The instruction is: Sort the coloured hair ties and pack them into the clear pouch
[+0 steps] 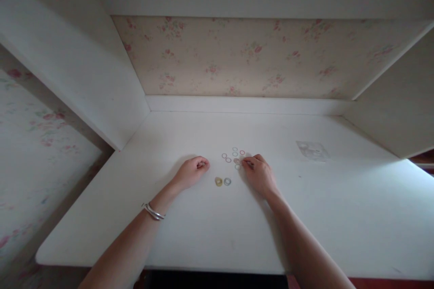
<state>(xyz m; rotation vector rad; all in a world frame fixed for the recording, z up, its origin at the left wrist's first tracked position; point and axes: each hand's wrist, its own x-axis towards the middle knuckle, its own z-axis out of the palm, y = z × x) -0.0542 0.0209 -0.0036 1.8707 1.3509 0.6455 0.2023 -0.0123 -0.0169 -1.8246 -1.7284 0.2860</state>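
our left hand (191,172): curled left of center, can't tell what's in it | our right hand (261,176): apart, kinda bunched at the small rings (236,161) mid-frame, can't tell if we're gripping

A white desk (210,235), backed by pink-flowered wallpaper (233,56), stands dimly lit.

My feed is dim; cool light brightens the right end of the worktop (356,216), soft shadow lies on it beside the right forearm (298,230), and the rings (217,182) at its middle look blurry.
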